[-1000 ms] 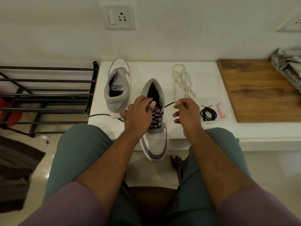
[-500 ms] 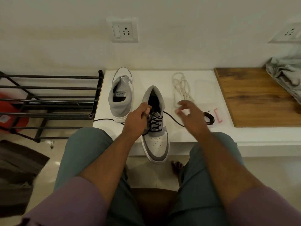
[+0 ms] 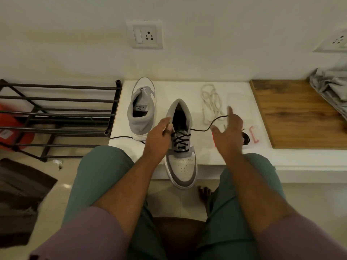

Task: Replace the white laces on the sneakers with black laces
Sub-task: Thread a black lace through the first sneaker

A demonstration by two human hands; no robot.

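Note:
A grey and white sneaker (image 3: 183, 164) lies on the white ledge (image 3: 178, 89), its toe over the front edge, with a black lace (image 3: 181, 142) crossed through its lower eyelets. My left hand (image 3: 159, 136) grips the sneaker's left side by the upper eyelets. One lace end runs right to my right hand (image 3: 228, 133), whose fingers are spread; the lace lies against the raised index finger. The other end trails left off the ledge. A second sneaker (image 3: 141, 109) without laces stands behind. The white laces (image 3: 210, 103) lie in a loose pile. A coiled black lace (image 3: 246, 139) is half hidden behind my right hand.
A black metal shoe rack (image 3: 56, 113) stands to the left of the ledge. A wooden board (image 3: 296, 113) with grey cloth (image 3: 330, 89) lies to the right. A pink clip (image 3: 253, 135) and clear wrapper (image 3: 236, 99) sit near the coil. My bare foot (image 3: 205, 192) is below the ledge.
My right hand has let go of its pinch on the lace end, opened, and moved right and away from the sneaker. My left hand stays on the sneaker.

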